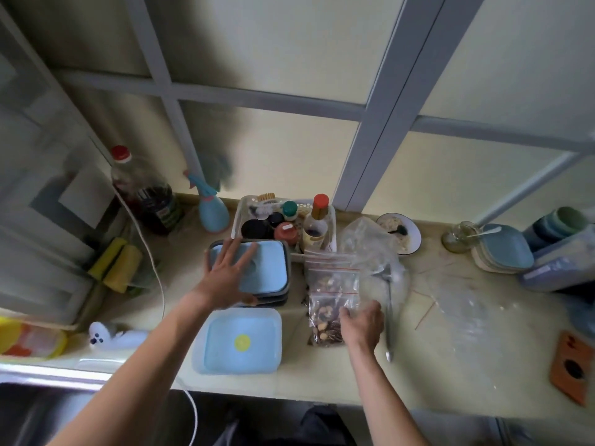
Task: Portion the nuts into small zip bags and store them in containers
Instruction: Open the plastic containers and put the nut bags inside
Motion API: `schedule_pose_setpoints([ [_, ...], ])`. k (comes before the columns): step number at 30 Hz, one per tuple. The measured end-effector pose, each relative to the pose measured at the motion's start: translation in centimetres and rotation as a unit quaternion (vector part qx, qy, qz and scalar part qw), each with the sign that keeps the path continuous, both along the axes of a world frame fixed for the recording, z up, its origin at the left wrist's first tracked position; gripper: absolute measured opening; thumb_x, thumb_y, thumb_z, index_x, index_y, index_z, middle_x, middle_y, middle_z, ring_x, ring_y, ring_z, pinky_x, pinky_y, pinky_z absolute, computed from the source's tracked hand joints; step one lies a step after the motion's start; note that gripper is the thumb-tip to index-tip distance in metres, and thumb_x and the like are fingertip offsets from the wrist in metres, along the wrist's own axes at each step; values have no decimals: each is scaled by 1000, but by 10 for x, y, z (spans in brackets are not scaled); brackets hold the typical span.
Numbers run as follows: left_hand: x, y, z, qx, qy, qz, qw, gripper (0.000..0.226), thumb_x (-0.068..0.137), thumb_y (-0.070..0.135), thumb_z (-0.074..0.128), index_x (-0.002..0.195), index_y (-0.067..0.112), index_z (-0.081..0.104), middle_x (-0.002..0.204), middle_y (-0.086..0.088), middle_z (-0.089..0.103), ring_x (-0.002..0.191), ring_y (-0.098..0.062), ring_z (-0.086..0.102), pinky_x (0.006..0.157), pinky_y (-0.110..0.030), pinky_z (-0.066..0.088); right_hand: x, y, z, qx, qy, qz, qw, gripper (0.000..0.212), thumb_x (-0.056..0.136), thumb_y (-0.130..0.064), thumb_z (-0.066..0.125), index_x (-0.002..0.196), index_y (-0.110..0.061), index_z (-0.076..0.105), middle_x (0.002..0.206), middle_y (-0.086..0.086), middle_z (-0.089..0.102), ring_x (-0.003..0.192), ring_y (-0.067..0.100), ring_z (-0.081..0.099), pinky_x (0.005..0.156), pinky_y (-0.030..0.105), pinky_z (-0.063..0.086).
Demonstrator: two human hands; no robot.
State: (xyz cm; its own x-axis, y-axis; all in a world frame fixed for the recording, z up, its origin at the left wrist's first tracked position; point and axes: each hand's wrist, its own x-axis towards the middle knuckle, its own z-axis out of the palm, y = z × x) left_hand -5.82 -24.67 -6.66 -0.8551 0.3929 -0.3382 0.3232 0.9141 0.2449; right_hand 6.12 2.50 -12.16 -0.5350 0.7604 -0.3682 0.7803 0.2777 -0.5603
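The left hand lies flat, fingers straight and spread, on the blue lid of a stack of containers at the middle of the counter. Just near of that stack sits a single clear box with a blue lid and a yellow dot on it. To the right of the box, the right hand rests on the lower zip bag of nuts, fingers curled at the bag's right edge; whether they pinch it or only touch it cannot be told. A second zip bag with nuts lies just far of the first, its red seal line showing, with more bags stacked beneath it. A spoon lies just right of the hand, its bowl resting in a big clear bag. Far of the stack stands a white basket of jars and bottles. A blue spray bottle and a dark bottle stand to its left, and a bowl sits to the right near the wall. Yellow sponges lie at the far left.
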Motion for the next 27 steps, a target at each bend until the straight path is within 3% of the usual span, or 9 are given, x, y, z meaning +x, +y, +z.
schedule_pose_setpoints([
  [3,7,5,-1,0,10,35,999,122,75,56,78,156,40,-11,163,-4,-28,147,-26,-32,117,-62,-14,-4,18,-11,-81,-52,45,994,37,80,-40,77,101,-12,66,95,5,71,92,31,71,69,30,53],
  [6,15,8,-3,3,32,68,997,120,75,58,77,157,39,-10,164,-7,-22,149,-28,-28,118,-62,-9,-7,33,-20,-70,-67,103,990,32,78,-43,73,72,-13,69,68,0,73,66,24,72,64,37,61],
  [8,20,9,-3,2,45,83,996,119,76,58,76,157,39,-8,164,-5,-19,150,-27,-25,119,-61,-7,-13,35,-7,-60,-73,167,982,29,85,-40,69,76,-13,70,75,2,75,71,24,72,68,34,59],
  [11,29,10,-2,43,75,103,991,113,75,53,77,158,40,1,165,-4,-8,152,-28,-16,120,-57,-6,-26,34,20,-71,-93,303,946,27,96,-36,55,101,-15,72,105,6,74,99,27,68,81,29,51],
  [14,39,11,5,121,117,100,981,93,79,54,66,157,36,19,160,-8,16,150,-32,9,121,-53,11,-40,29,57,-82,-93,380,917,30,97,-39,48,106,-19,68,100,1,73,95,22,67,88,31,51],
  [18,58,12,25,246,165,127,947,52,94,56,46,138,28,52,132,3,52,125,-16,45,107,-41,40,-50,9,113,-166,-22,388,906,21,98,-43,51,99,-29,68,81,-2,78,73,12,75,83,43,59],
  [20,69,11,38,341,88,175,919,48,98,58,38,129,29,60,116,9,66,110,-7,60,95,-33,49,-52,-12,136,-221,27,377,899,20,98,-36,55,96,-23,70,82,3,78,74,16,76,78,43,61],
  [23,82,3,49,468,-8,238,851,48,98,57,34,125,30,63,99,1,74,94,-15,70,83,-23,53,-52,-49,145,-354,57,303,883,18,101,-25,57,104,-11,69,93,15,76,76,23,77,63,30,60],
  [27,87,-22,25,387,20,295,874,24,96,41,57,117,32,63,89,4,74,82,-9,72,78,-30,56,-34,-95,110,-420,0,229,878,24,104,-25,53,103,-4,64,86,10,76,75,25,76,66,32,63],
])
